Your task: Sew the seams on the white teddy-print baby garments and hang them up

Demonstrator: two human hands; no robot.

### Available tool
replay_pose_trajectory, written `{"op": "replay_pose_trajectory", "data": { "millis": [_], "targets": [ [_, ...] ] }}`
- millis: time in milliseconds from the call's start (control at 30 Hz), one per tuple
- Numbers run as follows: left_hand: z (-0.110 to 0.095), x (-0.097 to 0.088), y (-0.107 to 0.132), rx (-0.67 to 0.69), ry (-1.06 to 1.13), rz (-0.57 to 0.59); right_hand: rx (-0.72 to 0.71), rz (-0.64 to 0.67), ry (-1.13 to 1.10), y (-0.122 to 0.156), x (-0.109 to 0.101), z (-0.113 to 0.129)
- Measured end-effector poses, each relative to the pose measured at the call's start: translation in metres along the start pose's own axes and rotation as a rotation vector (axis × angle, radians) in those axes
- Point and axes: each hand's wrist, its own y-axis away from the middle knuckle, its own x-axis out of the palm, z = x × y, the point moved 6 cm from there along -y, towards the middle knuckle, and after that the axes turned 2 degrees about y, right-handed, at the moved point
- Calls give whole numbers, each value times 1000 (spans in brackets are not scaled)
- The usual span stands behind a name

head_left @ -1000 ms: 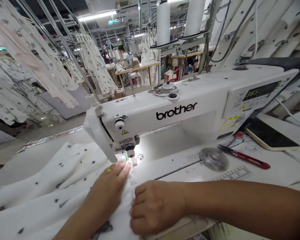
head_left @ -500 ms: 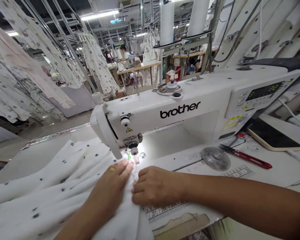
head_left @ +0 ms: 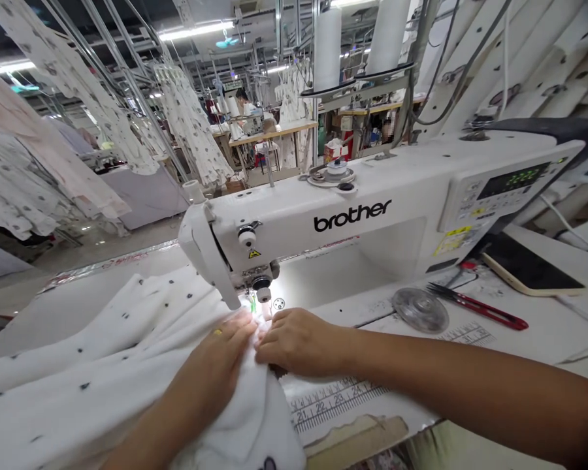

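Observation:
A white fabric with dark dots (head_left: pixel 93 356) lies in soft folds on the table and runs under the presser foot (head_left: pixel 261 290) of a white Brother sewing machine (head_left: pixel 353 215). My left hand (head_left: pixel 215 356) rests flat on the cloth, its fingertips close to the foot. My right hand (head_left: pixel 298 343) sits just to its right, with curled fingers pressing a fold of the same cloth. The two hands nearly touch. A small green part (head_left: pixel 251 302) shows by the needle, and the stitching point is hidden by the fingers and cloth.
Red-handled thread snips (head_left: pixel 477 314), a clear round disc (head_left: pixel 420 310) and a phone (head_left: pixel 532 264) lie to the right. A measuring scale (head_left: pixel 336 403) marks the table edge. Thread cones (head_left: pixel 327 49) stand above. Dotted garments (head_left: pixel 191 124) hang behind; a co-worker (head_left: pixel 242 104) sits far back.
My right hand has moved forward and left, closer to the needle and my left hand. The cloth has bunched toward the foot, and more of the table scale shows.

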Motion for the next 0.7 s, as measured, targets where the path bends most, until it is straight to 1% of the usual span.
{"op": "replay_pose_trajectory", "data": {
  "millis": [100, 167, 233, 267, 333, 433, 500, 567, 633, 700],
  "targets": [
    [17, 3, -13, -50, 29, -4, 94, 7, -36, -5, 4, -12],
    [27, 5, -20, -69, 39, 38, 140, -13, -38, -7, 5, -19],
    [31, 4, -24, -75, 39, 90, 170, -43, -35, -8, 5, -24],
    [31, 1, -24, -70, 33, 106, 173, -49, -40, -8, 6, -25],
    [23, -6, -22, -53, 25, 120, 167, -50, -54, -7, 6, -25],
    [3, -16, -13, -64, 57, 116, 154, -72, -79, -5, 2, -23],
    [-10, -18, -6, -96, 85, 98, 166, -101, -84, -3, -3, -23],
    [-18, -16, 1, -113, 81, 48, 211, -132, -71, -1, -8, -25],
    [-18, -13, 5, -129, 79, -26, 265, -148, -50, 0, -11, -29],
    [-11, -10, 6, -167, 130, -63, 276, -138, -19, 0, -11, -30]
  ]
}}
